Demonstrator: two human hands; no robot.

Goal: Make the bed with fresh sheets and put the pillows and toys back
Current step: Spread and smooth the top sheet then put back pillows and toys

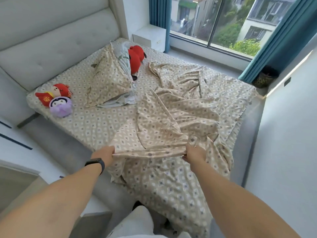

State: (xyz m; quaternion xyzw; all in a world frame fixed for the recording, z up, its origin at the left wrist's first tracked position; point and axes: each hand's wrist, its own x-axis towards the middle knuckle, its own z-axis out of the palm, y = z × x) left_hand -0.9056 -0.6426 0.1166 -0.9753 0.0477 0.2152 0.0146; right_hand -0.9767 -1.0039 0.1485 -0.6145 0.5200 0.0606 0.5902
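Both hands reach forward in the lower middle of the frame and hold one edge of a loose beige patterned sheet (173,117): the left hand (105,154), with a dark band (97,164) on its wrist, has its fingers curled round a corner of the cloth, and the right hand (194,154) pinches a bunched fold of it, so the edge runs taut between them. From there the loose sheet lies crumpled across the centre and right of the bed (96,122), which is already covered in a fitted sheet of the same diamond print, and part of it hangs off the near end toward the bottom of the frame. In the upper middle a pillow (109,79) in the matching print lies on top of a second pillow (120,100) in a pale leaf-print case. Just right of them, touching the pillows, a red plush toy (135,60) stands upright. At the left edge of the mattress, by the padded grey headboard (56,43), a red doll (51,95) lies with a round gold emblem bearing a Chinese character on its chest, too small to read surely, and a purple plush toy (60,106) rests against it. A window (223,21) with teal curtains (281,40) fills the upper right, beside a white nightstand (151,36).
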